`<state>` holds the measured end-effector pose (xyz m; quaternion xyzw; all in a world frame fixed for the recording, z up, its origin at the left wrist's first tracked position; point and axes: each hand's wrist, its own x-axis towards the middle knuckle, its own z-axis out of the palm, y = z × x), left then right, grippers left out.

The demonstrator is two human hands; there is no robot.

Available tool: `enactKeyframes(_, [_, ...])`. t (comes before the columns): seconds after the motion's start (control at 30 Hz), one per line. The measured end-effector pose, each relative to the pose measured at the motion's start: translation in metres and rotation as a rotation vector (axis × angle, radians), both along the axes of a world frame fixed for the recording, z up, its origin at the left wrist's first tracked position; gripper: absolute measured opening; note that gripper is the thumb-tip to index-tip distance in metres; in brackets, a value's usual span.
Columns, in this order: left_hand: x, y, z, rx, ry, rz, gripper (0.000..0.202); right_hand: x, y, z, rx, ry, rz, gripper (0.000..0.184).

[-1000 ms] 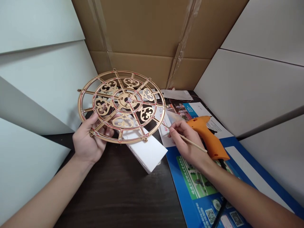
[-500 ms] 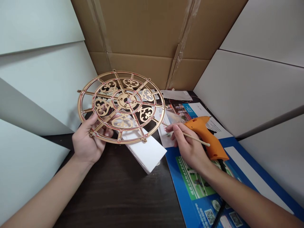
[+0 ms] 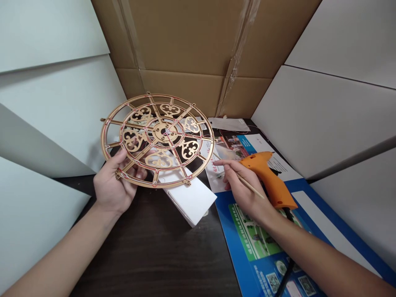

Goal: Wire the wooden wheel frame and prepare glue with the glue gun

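Note:
A round gold-coloured openwork wheel [image 3: 161, 132] with spokes, scroll ornaments and thin red and white lines along its rings is held up, tilted, above the table. My left hand [image 3: 116, 181] grips its near left rim, thumb on top and fingers underneath. In my right hand [image 3: 243, 183] is a thin wooden stick [image 3: 250, 185], pinched like a pencil, its upper end near the wheel's right edge. The index finger is stretched along it. Just beyond that hand lies an orange glue gun [image 3: 274, 181] with a black cord.
Beneath the wheel lies a white box [image 3: 193, 202] on the dark wooden table [image 3: 154, 247]. A blue printed board [image 3: 229, 231] and printed sheets lie at right. White panels [image 3: 334, 95] and a cardboard wall [image 3: 182, 41] enclose the space.
The stick has turned in my right hand, its lower end shifting left and down, and the index finger has straightened. My left hand and the wheel stay almost still.

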<state>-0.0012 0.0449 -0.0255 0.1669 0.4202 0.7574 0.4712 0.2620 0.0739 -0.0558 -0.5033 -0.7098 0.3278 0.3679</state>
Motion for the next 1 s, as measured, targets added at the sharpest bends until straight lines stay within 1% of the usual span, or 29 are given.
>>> enactKeyframes(0.13, [-0.0004,0.0001,-0.0003,0.014,-0.027,-0.007,0.029,0.0008,-0.0003,0.0001,0.052,-0.012,0.017,0.033])
enactKeyframes(0.3, [-0.0015,0.0001,-0.0010,0.001,-0.012,-0.011,0.025,0.0020,-0.0023,0.0006,0.071,-0.003,0.064,0.046])
enactKeyframes(0.43, [-0.0028,-0.0003,-0.0019,0.007,-0.002,-0.014,0.024,0.0007,-0.0027,0.0021,0.068,-0.050,0.085,0.047])
enactKeyframes(0.6, [-0.0023,-0.0015,-0.0001,0.028,-0.013,-0.035,0.029,0.0001,-0.0015,0.0000,0.088,-0.051,0.107,0.045])
enactKeyframes(0.8, [0.0019,-0.0019,0.0044,-0.020,-0.053,-0.037,0.038,0.0013,-0.0023,-0.0031,0.124,-0.057,0.128,0.040])
enactKeyframes(0.93, [0.0015,-0.0020,0.0036,0.003,-0.032,-0.066,0.041,0.0014,-0.0030,-0.0036,0.130,-0.079,0.135,0.039])
enactKeyframes(1.0, [0.0006,-0.0021,0.0031,-0.001,-0.014,-0.048,0.044,0.0014,-0.0028,-0.0036,0.139,-0.094,0.146,0.040])
